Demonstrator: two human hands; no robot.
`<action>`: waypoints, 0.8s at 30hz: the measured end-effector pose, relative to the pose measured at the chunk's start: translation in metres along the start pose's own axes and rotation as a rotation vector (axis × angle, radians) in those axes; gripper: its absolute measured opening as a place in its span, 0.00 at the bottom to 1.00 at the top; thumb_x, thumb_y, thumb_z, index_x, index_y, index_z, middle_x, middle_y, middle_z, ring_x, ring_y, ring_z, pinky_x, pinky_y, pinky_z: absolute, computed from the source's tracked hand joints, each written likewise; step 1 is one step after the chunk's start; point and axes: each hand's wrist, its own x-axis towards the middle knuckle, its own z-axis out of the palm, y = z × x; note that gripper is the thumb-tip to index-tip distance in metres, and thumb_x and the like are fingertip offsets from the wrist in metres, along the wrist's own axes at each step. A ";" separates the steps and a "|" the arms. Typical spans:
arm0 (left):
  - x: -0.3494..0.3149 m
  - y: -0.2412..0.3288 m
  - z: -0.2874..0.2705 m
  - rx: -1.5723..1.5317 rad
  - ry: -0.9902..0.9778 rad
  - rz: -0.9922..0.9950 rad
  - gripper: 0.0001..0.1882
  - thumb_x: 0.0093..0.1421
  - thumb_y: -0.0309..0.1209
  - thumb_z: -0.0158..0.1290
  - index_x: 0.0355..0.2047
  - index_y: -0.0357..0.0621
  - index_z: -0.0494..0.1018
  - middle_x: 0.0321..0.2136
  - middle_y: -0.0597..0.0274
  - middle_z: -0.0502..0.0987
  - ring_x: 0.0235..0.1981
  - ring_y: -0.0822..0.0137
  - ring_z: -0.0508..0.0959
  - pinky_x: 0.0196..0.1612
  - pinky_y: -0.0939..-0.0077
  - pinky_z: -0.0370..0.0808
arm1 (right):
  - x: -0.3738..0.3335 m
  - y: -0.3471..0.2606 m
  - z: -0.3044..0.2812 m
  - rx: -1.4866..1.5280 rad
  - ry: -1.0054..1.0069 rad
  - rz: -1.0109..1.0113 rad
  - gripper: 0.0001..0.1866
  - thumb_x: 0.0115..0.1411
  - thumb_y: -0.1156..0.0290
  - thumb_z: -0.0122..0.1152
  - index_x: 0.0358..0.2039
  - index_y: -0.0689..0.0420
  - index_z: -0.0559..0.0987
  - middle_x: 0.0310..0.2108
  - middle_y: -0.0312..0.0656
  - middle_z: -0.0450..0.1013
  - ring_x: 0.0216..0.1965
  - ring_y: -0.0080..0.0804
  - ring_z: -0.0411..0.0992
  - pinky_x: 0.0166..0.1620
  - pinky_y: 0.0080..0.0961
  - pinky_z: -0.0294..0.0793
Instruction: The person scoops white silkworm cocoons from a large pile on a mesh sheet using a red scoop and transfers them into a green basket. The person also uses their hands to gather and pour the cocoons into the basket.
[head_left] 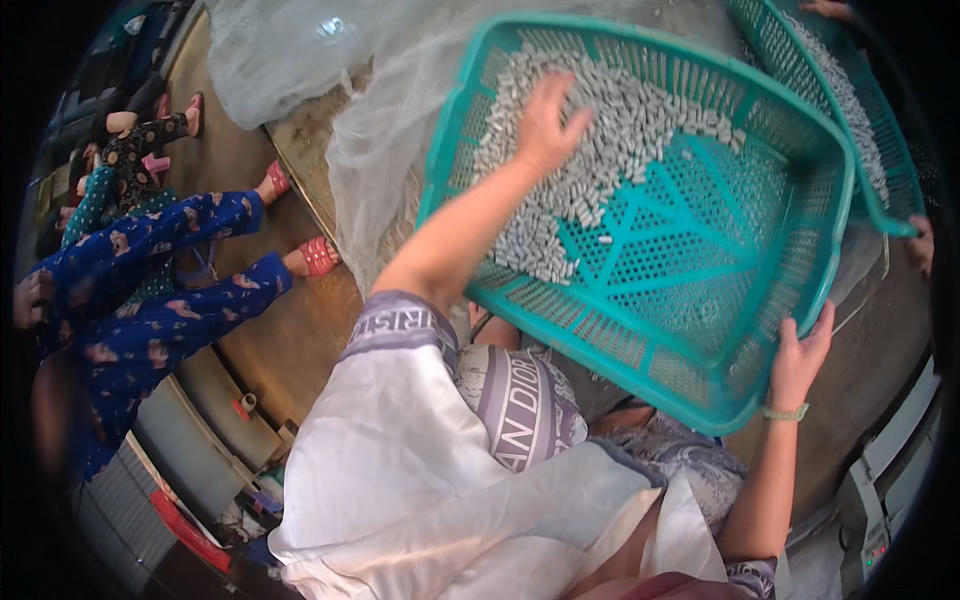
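Observation:
A large green plastic basket with slatted sides and a mesh bottom lies tilted in front of me. Many small grey cylindrical pieces are heaped across its far left part, while the bare mesh shows on the right. My left hand rests on the heap with its thumb and fingers apart. At the near right corner, my right hand grips the basket's outer side. Some of its fingers are hidden against the wall.
Another green basket with similar pieces stands at the far right, with a co-worker's hand at its edge. Clear plastic sheeting lies behind my basket. People in patterned trousers sit at left. A device with a red light is lower right.

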 end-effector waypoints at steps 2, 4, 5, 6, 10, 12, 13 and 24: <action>-0.018 0.040 0.014 -0.399 -0.134 -0.087 0.26 0.53 0.39 0.55 0.50 0.41 0.66 0.50 0.49 0.68 0.54 0.51 0.67 0.57 0.63 0.62 | -0.002 -0.001 0.002 -0.061 0.009 0.014 0.22 0.49 0.84 0.49 0.48 0.70 0.64 0.43 0.45 0.68 0.44 0.30 0.67 0.50 0.24 0.64; -0.037 0.099 0.017 -0.603 -0.347 0.116 0.25 0.53 0.36 0.56 0.50 0.44 0.67 0.50 0.50 0.69 0.54 0.54 0.67 0.58 0.62 0.61 | -0.003 0.005 0.003 -0.010 0.016 0.027 0.24 0.49 0.83 0.49 0.49 0.71 0.63 0.45 0.46 0.67 0.45 0.30 0.67 0.50 0.24 0.64; -0.032 0.121 0.013 -0.624 -0.369 0.152 0.25 0.53 0.36 0.56 0.51 0.44 0.67 0.50 0.50 0.69 0.55 0.53 0.67 0.58 0.62 0.61 | -0.004 0.005 0.001 -0.005 0.038 0.045 0.24 0.49 0.83 0.50 0.50 0.71 0.63 0.45 0.46 0.67 0.45 0.31 0.67 0.51 0.24 0.64; -0.029 0.138 0.011 -0.635 -0.389 0.179 0.26 0.53 0.36 0.56 0.51 0.45 0.66 0.51 0.50 0.69 0.55 0.53 0.66 0.58 0.62 0.61 | -0.005 0.012 -0.001 0.007 0.062 0.021 0.25 0.49 0.83 0.50 0.51 0.71 0.62 0.46 0.47 0.66 0.45 0.30 0.67 0.51 0.23 0.64; 0.013 0.032 -0.018 -0.034 -0.118 0.029 0.29 0.54 0.39 0.54 0.55 0.41 0.64 0.55 0.44 0.64 0.58 0.47 0.62 0.60 0.60 0.59 | -0.007 0.007 0.006 0.029 0.024 0.055 0.24 0.49 0.83 0.50 0.50 0.71 0.63 0.44 0.46 0.67 0.44 0.29 0.67 0.50 0.23 0.64; 0.001 0.005 -0.020 0.222 -0.105 -0.083 0.31 0.54 0.40 0.53 0.56 0.39 0.62 0.57 0.42 0.60 0.59 0.45 0.59 0.61 0.56 0.55 | -0.011 0.007 0.013 0.033 0.049 0.037 0.23 0.49 0.83 0.49 0.48 0.70 0.63 0.42 0.45 0.68 0.43 0.29 0.67 0.49 0.22 0.64; -0.012 0.013 -0.014 0.283 -0.126 -0.025 0.31 0.55 0.41 0.52 0.56 0.38 0.61 0.58 0.41 0.59 0.60 0.44 0.58 0.62 0.55 0.53 | -0.009 0.004 0.015 0.039 0.049 0.032 0.22 0.49 0.83 0.49 0.48 0.70 0.64 0.42 0.45 0.68 0.42 0.29 0.67 0.49 0.22 0.64; -0.012 0.057 -0.011 0.032 -0.307 0.058 0.30 0.56 0.38 0.52 0.58 0.45 0.60 0.60 0.43 0.56 0.62 0.45 0.55 0.62 0.53 0.51 | -0.007 0.006 0.010 0.006 0.019 0.017 0.19 0.48 0.83 0.49 0.44 0.67 0.66 0.38 0.43 0.69 0.39 0.28 0.68 0.45 0.22 0.66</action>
